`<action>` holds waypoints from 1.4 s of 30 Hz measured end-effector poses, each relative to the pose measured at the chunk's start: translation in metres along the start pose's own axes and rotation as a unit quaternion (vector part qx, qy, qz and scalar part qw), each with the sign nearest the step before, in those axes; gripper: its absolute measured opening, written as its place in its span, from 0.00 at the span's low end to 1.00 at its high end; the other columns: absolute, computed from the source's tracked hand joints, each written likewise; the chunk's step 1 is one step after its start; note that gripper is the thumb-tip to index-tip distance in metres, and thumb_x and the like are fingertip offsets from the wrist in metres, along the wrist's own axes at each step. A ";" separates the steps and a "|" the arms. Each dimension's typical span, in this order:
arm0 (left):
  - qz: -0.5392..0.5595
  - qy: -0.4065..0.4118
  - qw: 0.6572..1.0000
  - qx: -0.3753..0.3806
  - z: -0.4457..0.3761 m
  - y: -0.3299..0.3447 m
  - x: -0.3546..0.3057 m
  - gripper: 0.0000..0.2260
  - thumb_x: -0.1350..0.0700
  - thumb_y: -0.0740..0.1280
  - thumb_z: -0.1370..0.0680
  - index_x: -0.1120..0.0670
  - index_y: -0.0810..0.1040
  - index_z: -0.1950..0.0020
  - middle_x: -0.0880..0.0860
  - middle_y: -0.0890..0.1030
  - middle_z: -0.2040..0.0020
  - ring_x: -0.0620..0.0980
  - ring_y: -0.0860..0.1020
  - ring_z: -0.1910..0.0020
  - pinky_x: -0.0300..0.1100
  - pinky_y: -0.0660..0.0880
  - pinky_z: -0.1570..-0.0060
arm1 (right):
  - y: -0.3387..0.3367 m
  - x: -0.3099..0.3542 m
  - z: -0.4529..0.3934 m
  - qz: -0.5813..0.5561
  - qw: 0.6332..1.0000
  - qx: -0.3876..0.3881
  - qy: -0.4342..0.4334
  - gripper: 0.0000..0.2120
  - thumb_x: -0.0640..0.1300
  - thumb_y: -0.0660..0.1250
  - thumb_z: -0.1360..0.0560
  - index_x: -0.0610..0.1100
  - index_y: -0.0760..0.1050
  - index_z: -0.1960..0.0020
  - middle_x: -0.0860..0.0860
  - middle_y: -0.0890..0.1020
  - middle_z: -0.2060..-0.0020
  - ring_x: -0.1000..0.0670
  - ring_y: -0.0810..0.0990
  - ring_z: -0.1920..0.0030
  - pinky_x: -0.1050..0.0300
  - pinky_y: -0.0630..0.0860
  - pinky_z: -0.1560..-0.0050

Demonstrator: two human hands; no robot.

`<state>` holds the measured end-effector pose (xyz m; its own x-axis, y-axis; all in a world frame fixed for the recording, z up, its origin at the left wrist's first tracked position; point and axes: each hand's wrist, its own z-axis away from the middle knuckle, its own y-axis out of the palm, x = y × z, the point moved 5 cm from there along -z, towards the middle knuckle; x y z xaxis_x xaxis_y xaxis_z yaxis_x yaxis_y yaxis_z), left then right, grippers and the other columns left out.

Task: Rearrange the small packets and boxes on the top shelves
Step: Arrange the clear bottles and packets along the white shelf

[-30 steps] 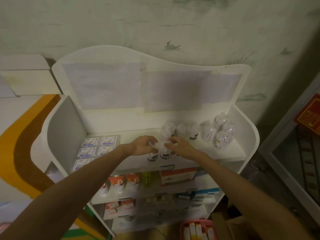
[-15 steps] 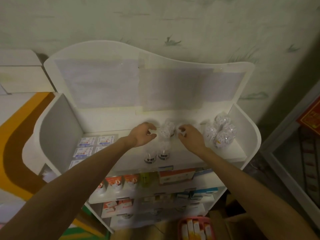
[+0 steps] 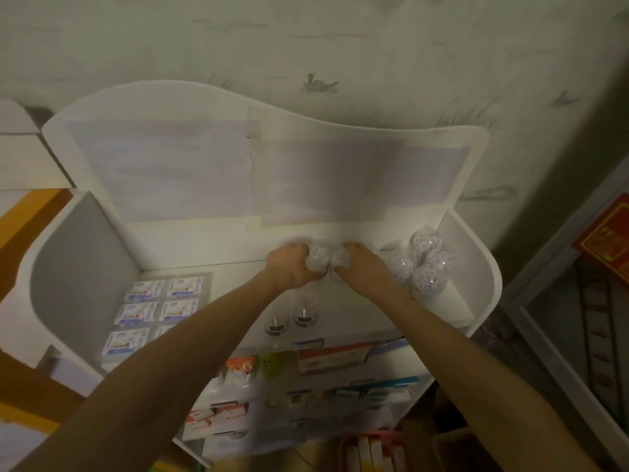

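On top shelf [image 3: 439, 303] | flat packets [image 3: 160, 306] left | patterned wall [image 3: 340, 46] behind

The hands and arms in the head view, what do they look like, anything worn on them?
Both arms are bare up to the frame edge: no sleeves in view. The left hand and right hand wear no gloves; no watch, bracelet or ring shows, though the dim, soft picture could hide small details.

text: none legible | flat packets [image 3: 160, 303] and lower boxes [image 3: 333, 357]: print blurred
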<state>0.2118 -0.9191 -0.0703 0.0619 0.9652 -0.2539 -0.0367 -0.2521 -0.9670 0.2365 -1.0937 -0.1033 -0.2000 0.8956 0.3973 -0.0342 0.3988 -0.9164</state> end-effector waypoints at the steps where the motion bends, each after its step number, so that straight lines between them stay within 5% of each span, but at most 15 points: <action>1: -0.005 0.001 1.000 0.002 0.000 0.001 0.001 0.31 0.35 0.68 0.27 0.53 0.74 0.33 0.53 0.78 0.37 0.54 0.77 0.39 0.45 0.72 0.42 | 0.000 -0.001 0.000 0.002 1.000 -0.004 0.000 0.30 0.54 0.66 0.22 0.44 0.63 0.24 0.45 0.69 0.27 0.42 0.74 0.34 0.48 0.73 0.37; 8: 0.023 0.004 0.999 0.026 0.004 -0.002 0.024 0.28 0.38 0.70 0.29 0.50 0.74 0.33 0.51 0.80 0.39 0.53 0.78 0.42 0.44 0.73 0.47 | -0.005 -0.006 0.004 -0.066 0.997 -0.011 -0.025 0.34 0.59 0.71 0.28 0.46 0.67 0.27 0.49 0.73 0.33 0.47 0.75 0.37 0.50 0.74 0.38; 14: 0.056 -0.021 0.998 0.034 0.008 -0.013 0.051 0.27 0.43 0.71 0.29 0.50 0.74 0.32 0.50 0.79 0.37 0.54 0.77 0.39 0.46 0.72 0.42 | -0.008 0.006 0.013 -0.070 0.996 -0.014 -0.053 0.32 0.64 0.69 0.28 0.48 0.71 0.31 0.55 0.75 0.41 0.54 0.77 0.52 0.54 0.75 0.47; 23: 0.087 -0.026 0.992 0.082 0.016 -0.012 0.079 0.25 0.46 0.73 0.28 0.50 0.75 0.33 0.50 0.77 0.37 0.52 0.76 0.40 0.46 0.73 0.39 | 0.006 0.008 0.018 -0.091 0.994 0.041 -0.047 0.31 0.58 0.71 0.28 0.47 0.71 0.29 0.52 0.74 0.39 0.52 0.75 0.48 0.49 0.76 0.41; 30: 0.134 0.017 0.985 0.104 0.020 -0.007 0.083 0.26 0.60 0.72 0.29 0.51 0.74 0.32 0.51 0.73 0.31 0.52 0.72 0.34 0.45 0.72 0.37 | 0.006 0.014 0.018 -0.121 0.987 0.089 -0.048 0.31 0.50 0.72 0.29 0.48 0.69 0.27 0.49 0.71 0.34 0.47 0.75 0.39 0.48 0.75 0.39; 33: 0.154 0.018 0.986 0.063 0.022 -0.009 0.082 0.26 0.56 0.72 0.28 0.49 0.72 0.30 0.50 0.69 0.28 0.51 0.70 0.31 0.47 0.70 0.33 | 0.008 0.019 0.018 -0.127 0.986 0.099 -0.031 0.31 0.52 0.71 0.28 0.48 0.67 0.27 0.48 0.68 0.30 0.46 0.74 0.37 0.48 0.74 0.37; 37: 0.092 -0.040 0.994 -0.041 0.024 -0.017 0.084 0.35 0.38 0.71 0.28 0.48 0.65 0.25 0.49 0.68 0.28 0.52 0.74 0.36 0.49 0.74 0.39 | 0.006 0.020 0.016 -0.062 0.998 0.022 0.017 0.37 0.68 0.66 0.29 0.48 0.67 0.28 0.51 0.71 0.32 0.48 0.76 0.37 0.47 0.75 0.39; 42: 0.055 -0.065 0.996 0.011 0.019 -0.009 0.088 0.31 0.35 0.72 0.30 0.51 0.74 0.33 0.50 0.78 0.37 0.52 0.76 0.41 0.46 0.74 0.43 | 0.004 0.027 0.018 -0.048 0.998 0.025 0.021 0.35 0.65 0.69 0.30 0.45 0.72 0.31 0.49 0.77 0.39 0.49 0.78 0.43 0.52 0.76 0.46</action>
<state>0.1983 -0.8305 -0.0837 -0.0740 0.9332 -0.3516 -0.0575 -0.3560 -0.9327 0.2134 -1.0714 -0.0975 -0.1521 0.8620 0.4836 -0.0993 0.4735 -0.8752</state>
